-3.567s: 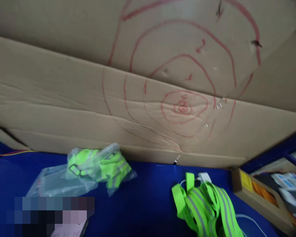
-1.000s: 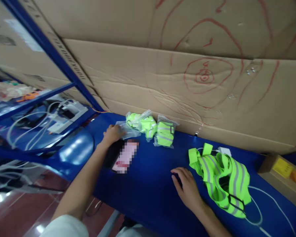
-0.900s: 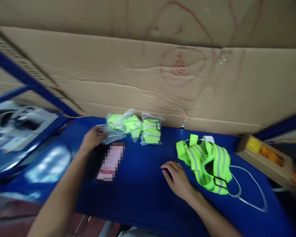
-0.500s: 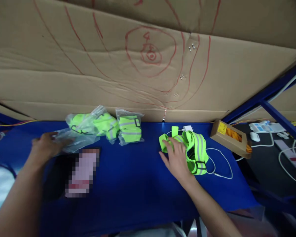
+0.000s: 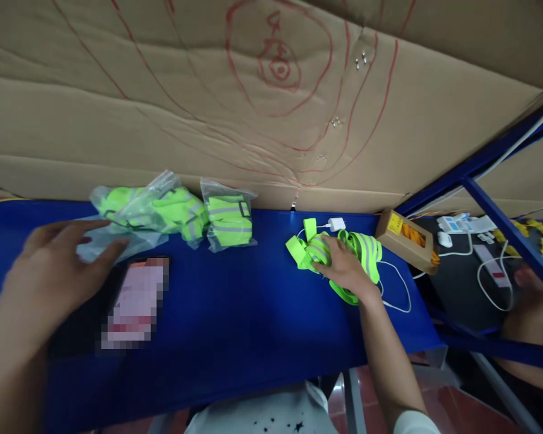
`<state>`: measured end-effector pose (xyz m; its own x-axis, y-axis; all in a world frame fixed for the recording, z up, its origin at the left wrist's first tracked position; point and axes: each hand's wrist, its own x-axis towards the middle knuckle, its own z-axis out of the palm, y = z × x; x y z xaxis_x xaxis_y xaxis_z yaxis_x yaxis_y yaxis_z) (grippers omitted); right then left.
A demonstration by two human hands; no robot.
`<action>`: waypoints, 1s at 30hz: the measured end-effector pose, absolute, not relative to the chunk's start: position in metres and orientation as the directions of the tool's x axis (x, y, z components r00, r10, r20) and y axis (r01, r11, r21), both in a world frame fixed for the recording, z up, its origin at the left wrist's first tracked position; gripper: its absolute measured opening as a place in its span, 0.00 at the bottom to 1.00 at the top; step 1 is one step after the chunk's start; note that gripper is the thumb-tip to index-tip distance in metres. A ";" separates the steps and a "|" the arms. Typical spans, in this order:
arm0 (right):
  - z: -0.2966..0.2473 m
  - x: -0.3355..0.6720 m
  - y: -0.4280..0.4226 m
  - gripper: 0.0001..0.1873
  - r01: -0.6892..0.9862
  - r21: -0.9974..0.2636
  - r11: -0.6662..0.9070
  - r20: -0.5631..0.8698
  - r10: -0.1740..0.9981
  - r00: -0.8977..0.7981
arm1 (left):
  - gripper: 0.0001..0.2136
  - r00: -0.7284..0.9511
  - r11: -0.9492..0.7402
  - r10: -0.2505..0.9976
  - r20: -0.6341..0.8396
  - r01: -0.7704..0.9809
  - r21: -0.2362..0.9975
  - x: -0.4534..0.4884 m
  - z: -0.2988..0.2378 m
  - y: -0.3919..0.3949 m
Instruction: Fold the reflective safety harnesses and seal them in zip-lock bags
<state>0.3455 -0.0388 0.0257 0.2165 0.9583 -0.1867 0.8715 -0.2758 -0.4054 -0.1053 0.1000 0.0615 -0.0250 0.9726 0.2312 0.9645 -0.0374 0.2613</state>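
Right over the loose green straps (image 5: 317, 247) with the right hand (image 5: 344, 268), forearm slanted in from the near side, fingers pointing far and left

Bent and loosely parted, those fingers, down among the folds by the look of it, but with the undersides hidden: cannot tell if gripping a band or only resting on top

And here, look, straight beneath the palm: a bundled heap, so without one clean long axis, wider from left to right than from far to near, with two loop ends poking out left past the fingertips and silver-striped folds bulging on the right

Far nearer to the right hand, this heap, and well apart from the left hand (image 5: 58, 265)

Over on the left, thumb and fingers wide apart, nothing seen in the grasp, right at the edge of a crumpled clear bag (image 5: 176, 214) with more green inside; touching or just above, cannot tell

Just nearer than that bag, a lit phone (image 5: 136, 301), slanting from near left to far right

Close on the bag's right, a second bag (image 5: 228, 223), neatly folded green inside

Beyond the heap, a white charger (image 5: 337, 224); to the right, a white cable (image 5: 409, 298) looped on the blue table (image 5: 253, 337), then a cardboard box (image 5: 400, 250) set at an angle
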 end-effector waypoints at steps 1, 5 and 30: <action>0.026 0.347 -0.036 0.38 0.856 -0.446 -0.261 -0.189 0.962 0.196 | 0.25 0.064 -0.127 0.973 0.223 0.951 0.281 -0.089 0.074 0.089; 0.019 0.350 -0.023 0.42 0.831 -0.498 -0.249 -0.167 0.967 0.190 | 0.20 0.414 -0.554 0.829 0.376 0.704 0.445 -0.021 0.113 0.062; 0.104 0.299 0.027 0.38 0.329 -0.944 -0.032 -0.075 0.990 -0.117 | 0.29 0.604 -0.662 0.676 0.422 0.245 0.709 0.071 0.112 0.093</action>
<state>0.2990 0.0274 0.1038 -0.1169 0.9903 -0.0749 0.3294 -0.0324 -0.9436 0.0714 0.0933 0.1118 0.6044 0.6756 0.4222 0.2448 -0.6618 0.7086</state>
